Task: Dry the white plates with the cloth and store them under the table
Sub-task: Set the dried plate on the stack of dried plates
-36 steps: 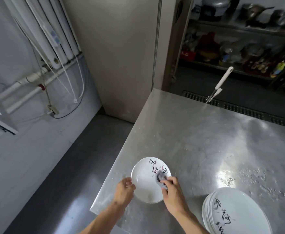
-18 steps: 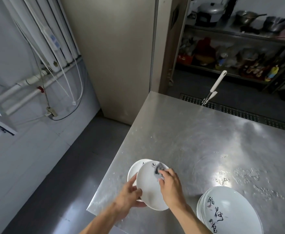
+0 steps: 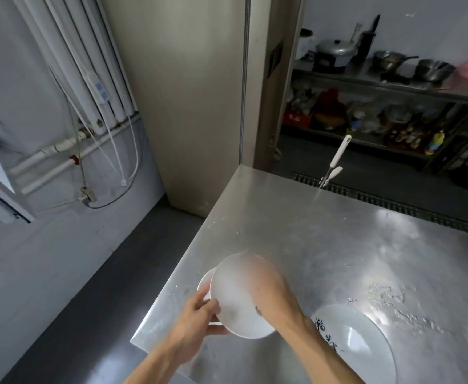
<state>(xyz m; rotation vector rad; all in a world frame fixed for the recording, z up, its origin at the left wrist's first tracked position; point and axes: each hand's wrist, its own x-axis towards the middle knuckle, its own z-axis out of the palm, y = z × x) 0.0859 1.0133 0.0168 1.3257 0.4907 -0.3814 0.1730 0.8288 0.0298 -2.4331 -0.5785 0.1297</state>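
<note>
The white plate (image 3: 234, 293) is held at its near-left rim in the left hand (image 3: 198, 321) grip; whether the blurred right hand (image 3: 270, 291) on it is grasping anything cannot be told.

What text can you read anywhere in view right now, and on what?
On the plate stack: black brush characters; the top one looks like "翰", the rest are cut off or blurred.
On the held plate: no writing shows on the side facing the camera.
On the wall box: a blue label, too small to read.
On the shelf bottles and red box: labels too blurred to read.
</note>
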